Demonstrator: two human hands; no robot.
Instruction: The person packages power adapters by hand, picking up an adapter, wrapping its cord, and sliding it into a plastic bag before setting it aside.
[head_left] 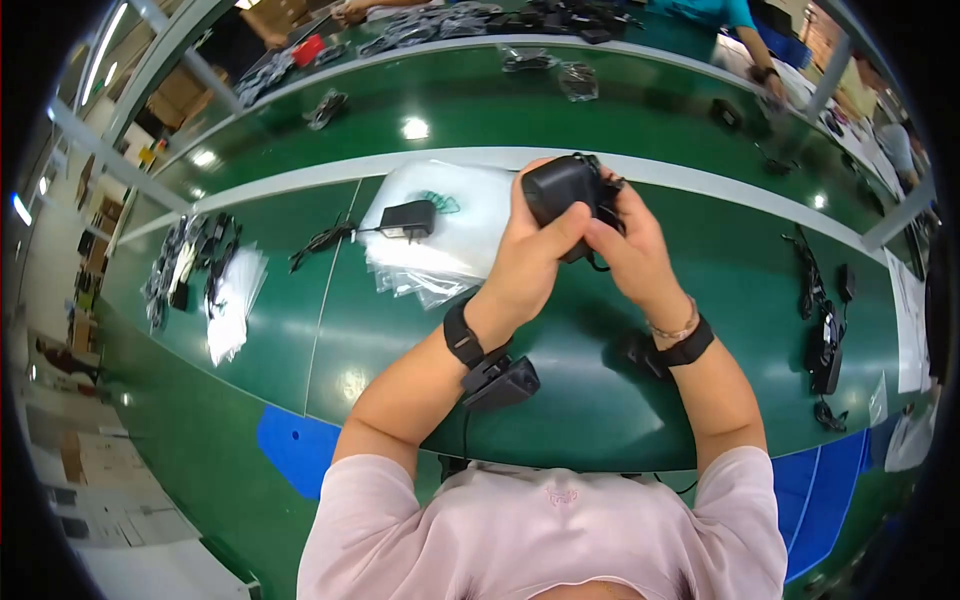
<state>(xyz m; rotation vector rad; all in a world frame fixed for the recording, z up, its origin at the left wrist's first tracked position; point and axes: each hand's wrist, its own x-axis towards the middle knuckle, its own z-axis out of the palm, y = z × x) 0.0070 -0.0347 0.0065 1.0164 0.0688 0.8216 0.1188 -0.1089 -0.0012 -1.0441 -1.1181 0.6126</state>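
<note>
Both my hands are raised over the green tabletop and closed around one black power adapter. My left hand grips it from the left, with the thumb across its near side. On the other side my right hand holds the adapter's bundled black cord, thumb pressed close to the left thumb. Part of the cord is hidden behind the fingers. Left of my hands, a second black adapter rests on a stack of clear plastic bags, its cord trailing off to the left.
At the left lie bagged cords and a fan of clear bags. More adapters with cords lie at the right. Beyond a pale rail, a green surface carries bagged items. Blue bins stand below the table; co-workers sit opposite.
</note>
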